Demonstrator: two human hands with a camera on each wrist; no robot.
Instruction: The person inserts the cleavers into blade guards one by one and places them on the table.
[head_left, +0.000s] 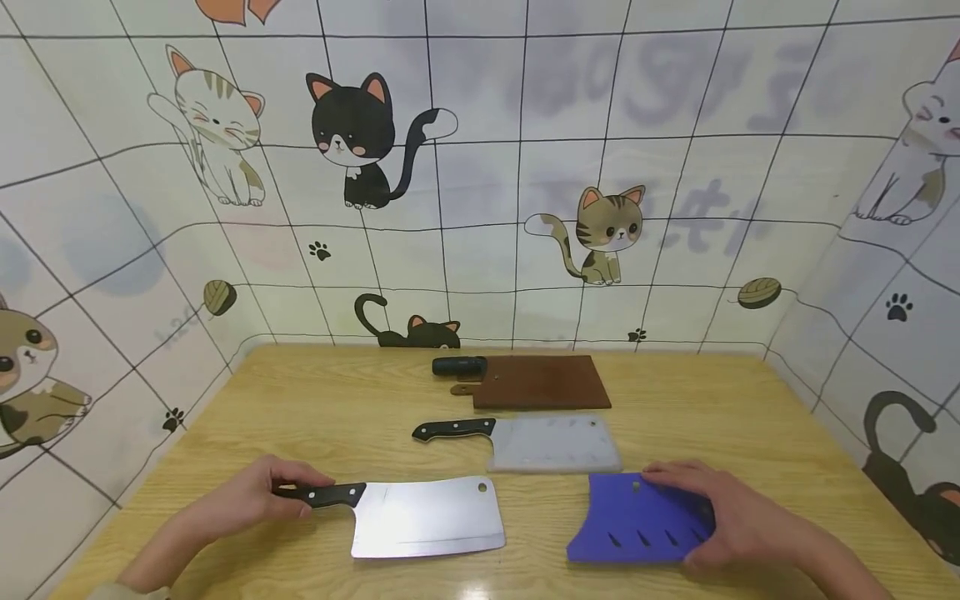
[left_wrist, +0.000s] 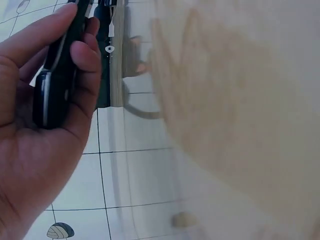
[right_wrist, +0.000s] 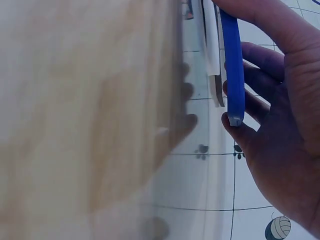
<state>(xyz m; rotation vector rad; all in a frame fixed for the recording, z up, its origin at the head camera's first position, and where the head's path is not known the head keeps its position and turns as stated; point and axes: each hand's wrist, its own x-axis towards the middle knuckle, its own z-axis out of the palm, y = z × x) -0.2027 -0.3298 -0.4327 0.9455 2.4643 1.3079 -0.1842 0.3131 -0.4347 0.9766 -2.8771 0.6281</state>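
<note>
My left hand (head_left: 255, 500) grips the black riveted handle of a cleaver (head_left: 427, 518), whose bare metal blade lies toward the right, low over the table. In the left wrist view the fingers curl round the black handle (left_wrist: 55, 95). My right hand (head_left: 738, 521) grips the right end of a blue blade cover (head_left: 637, 521) with a small hole and several dark slots. From the right wrist, the cover (right_wrist: 234, 75) shows edge-on between thumb and fingers. The cleaver blade and the cover are apart, with tabletop between them.
Behind them lies a black-handled knife (head_left: 453, 428) with its blade in a whitish cover (head_left: 555, 443). Farther back is a brown flat board (head_left: 543, 382) with a black handle-like object (head_left: 459, 367) at its left. A cat-patterned tile backdrop (head_left: 480, 183) encloses the wooden table (head_left: 322, 408).
</note>
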